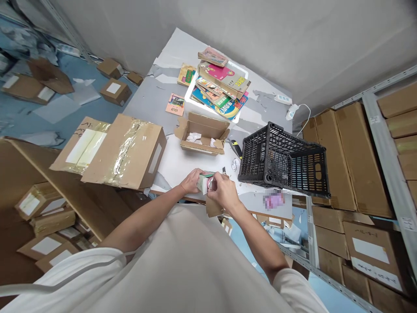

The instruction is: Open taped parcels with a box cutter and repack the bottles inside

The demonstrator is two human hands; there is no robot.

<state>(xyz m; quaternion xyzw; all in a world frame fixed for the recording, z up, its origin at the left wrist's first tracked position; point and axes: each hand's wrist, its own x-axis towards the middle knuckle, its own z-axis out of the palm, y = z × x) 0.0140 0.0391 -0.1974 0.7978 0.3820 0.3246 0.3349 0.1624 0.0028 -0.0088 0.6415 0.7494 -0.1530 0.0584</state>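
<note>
At the table's near edge, my left hand (191,181) is closed around a small pale box with a green edge (203,184). My right hand (225,190) pinches a small round item (210,183) with a shiny rim, right against the box; I cannot tell whether it sits partly inside. Fingers cover much of both. Just beyond my hands stands an open cardboard box (205,147) with crumpled white paper in it. A black and yellow cutter (236,148) and a clump of crumpled clear wrap (234,164) lie to its right.
Books (224,80) are piled in a white foam box (192,105) at the back. A black plastic crate (283,163) stands on the right, with a power strip (282,99) behind it. Taped cartons (125,150) are at left; a carton-filled shelf (378,126) is at right.
</note>
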